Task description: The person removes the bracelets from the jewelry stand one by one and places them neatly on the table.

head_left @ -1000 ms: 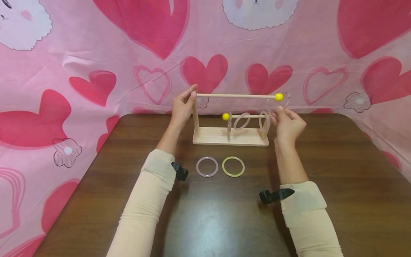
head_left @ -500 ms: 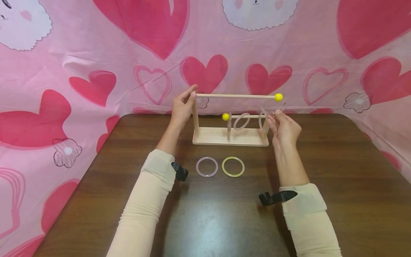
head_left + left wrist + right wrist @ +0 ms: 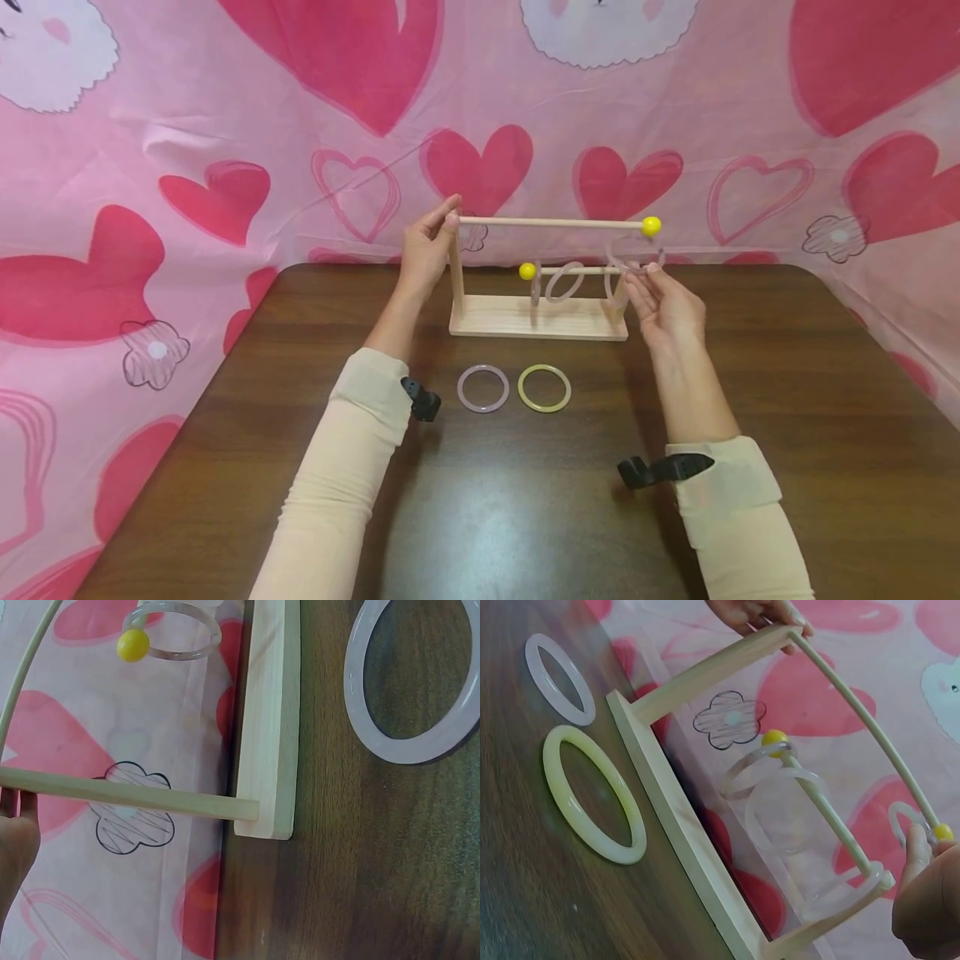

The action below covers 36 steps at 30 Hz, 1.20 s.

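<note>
At the right end of the wooden stand (image 3: 536,317), the right hand (image 3: 667,305) keeps a closed grip, pinching a clear ring (image 3: 893,818) by its edge. This ring is just below the stand's upper yellow ball (image 3: 652,226); whether it surrounds the upper rod (image 3: 551,222), I cannot tell. The left hand (image 3: 426,257) holds the stand's upper left corner. In front of the stand, a lilac ring (image 3: 461,388) and a yellow ring (image 3: 521,388) lie on the desk (image 3: 540,492).

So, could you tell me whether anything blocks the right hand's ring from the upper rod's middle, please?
Only the yellow ball capping the upper rod possibly does; whether the held ring already encircles the rod is unclear.
</note>
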Available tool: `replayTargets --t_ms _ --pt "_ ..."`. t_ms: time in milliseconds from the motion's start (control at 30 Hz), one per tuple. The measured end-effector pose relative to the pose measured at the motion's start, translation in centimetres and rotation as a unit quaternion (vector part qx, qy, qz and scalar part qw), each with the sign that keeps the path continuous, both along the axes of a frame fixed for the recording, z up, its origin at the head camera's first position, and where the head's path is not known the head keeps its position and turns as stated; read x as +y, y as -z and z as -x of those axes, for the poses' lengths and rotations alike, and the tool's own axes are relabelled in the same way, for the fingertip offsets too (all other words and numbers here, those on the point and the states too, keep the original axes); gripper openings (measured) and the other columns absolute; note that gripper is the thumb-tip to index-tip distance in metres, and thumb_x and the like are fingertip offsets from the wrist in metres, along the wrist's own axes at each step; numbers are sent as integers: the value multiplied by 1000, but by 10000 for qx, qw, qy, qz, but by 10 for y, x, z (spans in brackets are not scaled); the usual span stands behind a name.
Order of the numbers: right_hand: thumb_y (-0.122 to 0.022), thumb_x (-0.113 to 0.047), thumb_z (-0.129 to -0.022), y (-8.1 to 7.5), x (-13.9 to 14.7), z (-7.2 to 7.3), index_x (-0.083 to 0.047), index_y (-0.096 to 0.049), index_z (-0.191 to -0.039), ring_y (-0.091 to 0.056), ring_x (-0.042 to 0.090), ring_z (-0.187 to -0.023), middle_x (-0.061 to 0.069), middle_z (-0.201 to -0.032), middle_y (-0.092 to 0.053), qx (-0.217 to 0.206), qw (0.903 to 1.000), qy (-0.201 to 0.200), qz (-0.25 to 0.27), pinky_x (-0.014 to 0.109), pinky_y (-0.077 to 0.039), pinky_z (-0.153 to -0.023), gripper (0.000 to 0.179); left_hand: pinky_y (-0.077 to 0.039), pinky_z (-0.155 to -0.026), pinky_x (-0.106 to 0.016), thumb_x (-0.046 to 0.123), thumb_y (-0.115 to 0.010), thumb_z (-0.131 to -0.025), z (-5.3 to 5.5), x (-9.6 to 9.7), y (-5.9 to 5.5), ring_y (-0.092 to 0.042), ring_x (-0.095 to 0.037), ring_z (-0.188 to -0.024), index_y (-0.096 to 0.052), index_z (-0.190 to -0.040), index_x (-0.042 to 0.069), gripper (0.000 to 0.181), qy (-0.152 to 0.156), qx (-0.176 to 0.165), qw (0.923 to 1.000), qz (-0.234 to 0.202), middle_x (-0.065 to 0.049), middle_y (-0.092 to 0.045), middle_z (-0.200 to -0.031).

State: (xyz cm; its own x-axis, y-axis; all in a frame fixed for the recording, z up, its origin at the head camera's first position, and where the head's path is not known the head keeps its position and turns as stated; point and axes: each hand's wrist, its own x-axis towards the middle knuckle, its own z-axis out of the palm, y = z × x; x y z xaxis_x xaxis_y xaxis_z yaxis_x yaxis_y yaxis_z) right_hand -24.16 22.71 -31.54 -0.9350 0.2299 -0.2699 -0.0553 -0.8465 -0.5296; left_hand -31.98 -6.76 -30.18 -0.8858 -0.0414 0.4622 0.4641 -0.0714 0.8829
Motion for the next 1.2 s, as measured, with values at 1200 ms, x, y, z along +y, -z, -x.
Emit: replayTargets --t_ms 1200 --pt "-51 5 -90 20 24 -35 0 -69 -73 -68 18 -66 12 -72 -69 18 9446 -2328 -2314 26 -56 -62 25 -40 -97 -21 6 -56 -91 1 -2 1 -53 -19 -116 -54 -125 -3 35 37 9 10000 -1 -14 -54 -127"
